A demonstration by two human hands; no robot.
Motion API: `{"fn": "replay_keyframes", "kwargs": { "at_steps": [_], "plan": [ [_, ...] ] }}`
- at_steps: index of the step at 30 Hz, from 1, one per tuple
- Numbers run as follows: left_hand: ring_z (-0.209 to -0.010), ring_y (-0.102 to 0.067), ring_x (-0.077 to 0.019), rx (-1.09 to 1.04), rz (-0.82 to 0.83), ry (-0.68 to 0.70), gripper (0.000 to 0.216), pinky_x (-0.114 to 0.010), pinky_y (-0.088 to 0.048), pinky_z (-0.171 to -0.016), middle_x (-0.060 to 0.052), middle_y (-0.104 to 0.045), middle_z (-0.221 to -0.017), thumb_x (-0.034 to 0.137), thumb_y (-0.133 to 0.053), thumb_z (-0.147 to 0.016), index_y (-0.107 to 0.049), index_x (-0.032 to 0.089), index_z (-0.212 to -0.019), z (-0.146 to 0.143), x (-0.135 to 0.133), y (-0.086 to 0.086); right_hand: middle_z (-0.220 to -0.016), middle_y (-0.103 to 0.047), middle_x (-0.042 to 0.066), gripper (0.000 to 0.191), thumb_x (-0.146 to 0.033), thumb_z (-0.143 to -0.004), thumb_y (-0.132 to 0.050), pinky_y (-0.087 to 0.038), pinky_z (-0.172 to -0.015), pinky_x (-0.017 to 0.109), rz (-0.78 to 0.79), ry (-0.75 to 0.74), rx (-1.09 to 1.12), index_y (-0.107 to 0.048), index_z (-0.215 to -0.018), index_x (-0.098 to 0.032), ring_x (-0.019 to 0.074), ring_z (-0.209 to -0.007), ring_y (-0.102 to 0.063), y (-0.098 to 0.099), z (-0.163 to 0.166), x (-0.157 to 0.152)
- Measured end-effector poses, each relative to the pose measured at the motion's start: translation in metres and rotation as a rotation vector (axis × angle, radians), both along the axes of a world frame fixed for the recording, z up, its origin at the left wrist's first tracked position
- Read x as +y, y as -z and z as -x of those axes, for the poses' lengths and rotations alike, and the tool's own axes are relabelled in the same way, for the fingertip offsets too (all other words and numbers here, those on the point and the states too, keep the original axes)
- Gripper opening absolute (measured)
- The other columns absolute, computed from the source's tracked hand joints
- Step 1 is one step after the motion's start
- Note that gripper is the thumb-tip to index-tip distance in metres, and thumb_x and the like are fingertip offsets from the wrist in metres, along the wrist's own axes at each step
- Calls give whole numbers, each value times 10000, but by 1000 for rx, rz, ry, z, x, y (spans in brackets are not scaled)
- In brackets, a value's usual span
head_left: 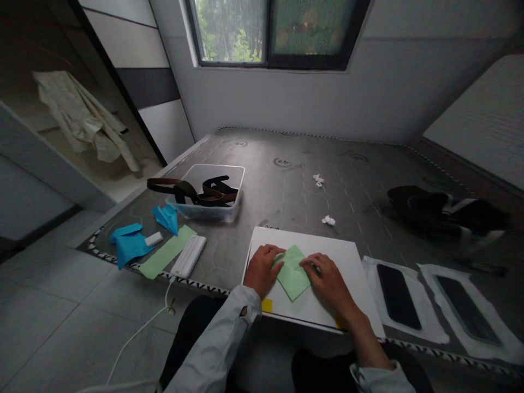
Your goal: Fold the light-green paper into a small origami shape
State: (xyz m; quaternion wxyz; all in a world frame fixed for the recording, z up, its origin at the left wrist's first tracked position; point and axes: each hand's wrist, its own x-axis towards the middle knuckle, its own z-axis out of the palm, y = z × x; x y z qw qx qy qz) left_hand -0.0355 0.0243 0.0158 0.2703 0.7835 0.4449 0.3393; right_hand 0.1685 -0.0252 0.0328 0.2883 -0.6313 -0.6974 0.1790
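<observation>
A square of light green paper point(293, 281), turned so one corner points toward me, lies folded on a white board point(339, 254). My left hand point(264, 267) has its thumb and index finger on the paper's left side, gripping it there. On the opposite side, my right hand point(325, 275) holds the right edge with bent fingertips. Both hands rest low over the board. Parts of the paper's side corners are hidden under the fingers. Yellow patches point(267, 305) show along the board's near edge.
Left of the board are a white power strip point(189, 256), a green paper strip point(166, 255), blue folded paper point(131, 245) and a clear bin point(233, 213) with belts. Two phones point(398, 297) on white sheets lie right. Crumpled white bits point(328, 220) and a black bag point(434, 210) sit beyond.
</observation>
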Motion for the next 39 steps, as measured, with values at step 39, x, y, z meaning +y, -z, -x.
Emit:
{"fn": "replay_keyframes", "kwargs": {
  "at_steps": [39],
  "plan": [
    [-885,-568,-187,154,-63,123,178,-333,-443,-799,-34,-640,-935,222,-544,-895,-698,262,-975,2,2,1,-900,-638,33,120,-245,-896,-504,-416,-786,323,-25,54,-95,-622,-902,-222,194,-822,-589,3,7,-3]
  ]
}}
